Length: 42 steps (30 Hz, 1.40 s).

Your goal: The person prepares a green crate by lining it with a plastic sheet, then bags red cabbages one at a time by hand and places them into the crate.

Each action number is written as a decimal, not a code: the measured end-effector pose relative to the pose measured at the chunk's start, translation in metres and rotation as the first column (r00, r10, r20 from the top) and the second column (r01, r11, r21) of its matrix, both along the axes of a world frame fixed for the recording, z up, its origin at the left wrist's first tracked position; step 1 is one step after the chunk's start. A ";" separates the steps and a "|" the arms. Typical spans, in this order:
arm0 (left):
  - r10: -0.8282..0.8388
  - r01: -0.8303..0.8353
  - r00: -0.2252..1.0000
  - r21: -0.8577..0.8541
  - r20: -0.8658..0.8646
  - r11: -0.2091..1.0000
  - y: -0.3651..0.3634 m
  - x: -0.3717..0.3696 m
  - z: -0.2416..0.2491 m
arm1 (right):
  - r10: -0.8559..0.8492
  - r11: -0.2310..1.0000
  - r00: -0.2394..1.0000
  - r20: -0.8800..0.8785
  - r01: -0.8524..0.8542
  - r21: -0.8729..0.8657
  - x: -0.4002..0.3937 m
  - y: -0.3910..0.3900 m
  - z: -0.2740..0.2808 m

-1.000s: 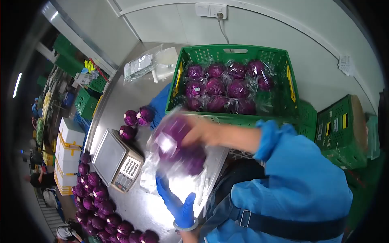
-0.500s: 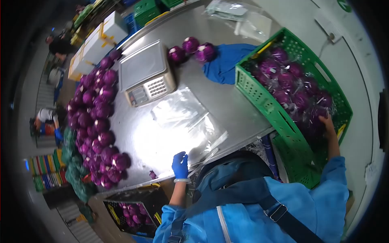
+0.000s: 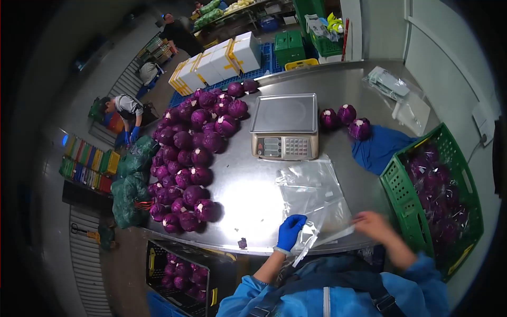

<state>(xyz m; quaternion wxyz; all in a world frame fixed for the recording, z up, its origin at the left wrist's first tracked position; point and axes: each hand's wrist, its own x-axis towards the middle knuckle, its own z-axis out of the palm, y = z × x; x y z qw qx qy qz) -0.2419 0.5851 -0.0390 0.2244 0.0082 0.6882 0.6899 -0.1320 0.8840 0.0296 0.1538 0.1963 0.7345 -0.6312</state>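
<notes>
My left hand (image 3: 290, 232), in a blue glove, is closed on the edge of a clear plastic bag (image 3: 308, 236) at the front edge of the metal table (image 3: 248, 185). More flat clear bags (image 3: 317, 187) lie beneath and beyond it. My bare right hand (image 3: 374, 226) is blurred, over the right corner of these bags; whether it grips them cannot be made out. Farther back stands a scale (image 3: 285, 127) with a bare pan. Many red cabbages (image 3: 182, 140) are heaped at the left. Wrapped cabbages (image 3: 435, 179) fill a green crate (image 3: 404, 203) at the right.
Several loose cabbages (image 3: 359, 128) sit by a blue cloth (image 3: 377, 150) right of the scale. A black crate (image 3: 206, 280) of cabbages stands below the table's front left. White boxes (image 3: 245, 53) are behind. A co-worker (image 3: 127, 108) bends at the left; another person (image 3: 177, 34) is farther back.
My right hand has left the green crate and come over the bags. My left hand, earlier near the table edge with fingers curled, now holds a bag edge. The view has turned.
</notes>
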 end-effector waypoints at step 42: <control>-0.594 -0.048 0.709 -0.866 -0.380 0.498 -0.090 -0.098 0.023 | 0.397 0.128 0.896 -0.198 0.160 0.979 -0.382 0.082 -0.099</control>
